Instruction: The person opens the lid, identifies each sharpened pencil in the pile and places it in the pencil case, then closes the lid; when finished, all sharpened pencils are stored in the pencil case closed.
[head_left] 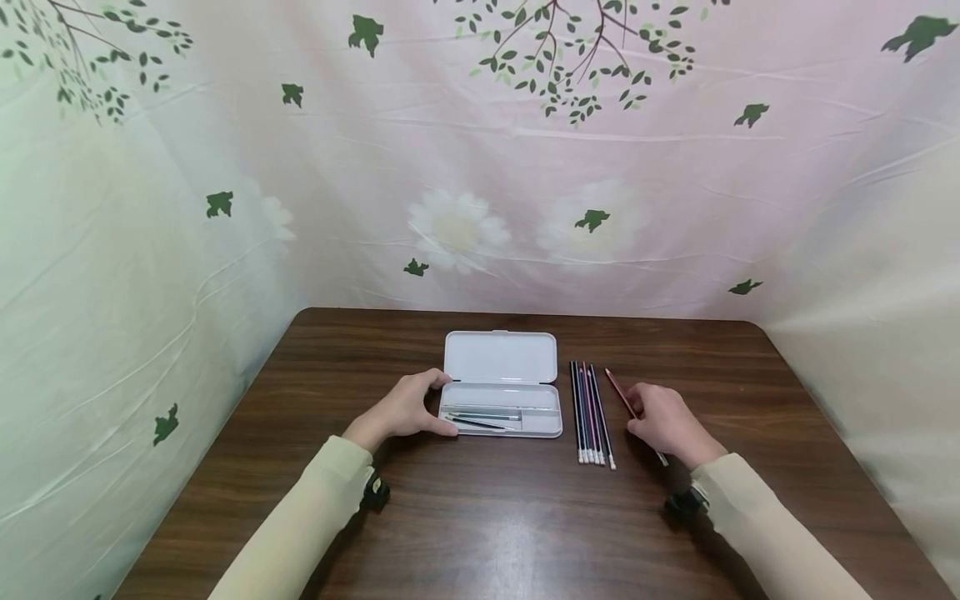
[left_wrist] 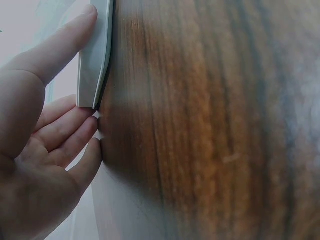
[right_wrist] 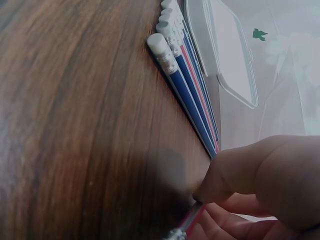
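An opened white pencil case (head_left: 542,423) lies on the table, its lid (head_left: 500,357) laid back. Inside it are several slim pen-like items (head_left: 480,415). My left hand (head_left: 408,406) holds the case at its left end, thumb (left_wrist: 75,37) along the front wall and fingers around the back left corner. To the right of the case, my right hand (head_left: 666,421) pinches a red pencil (head_left: 618,392) between thumb and fingers. It slants, tip toward the far left and eraser end toward me, close over the table. The right wrist view shows only a short part of this pencil (right_wrist: 192,217).
Between the case and my right hand lies a row of several pencils (head_left: 589,412), dark blue and red, with white erasers (right_wrist: 158,44) toward me. The brown wood-grain table (head_left: 465,517) ends at a patterned cloth (head_left: 510,167) at the back and sides.
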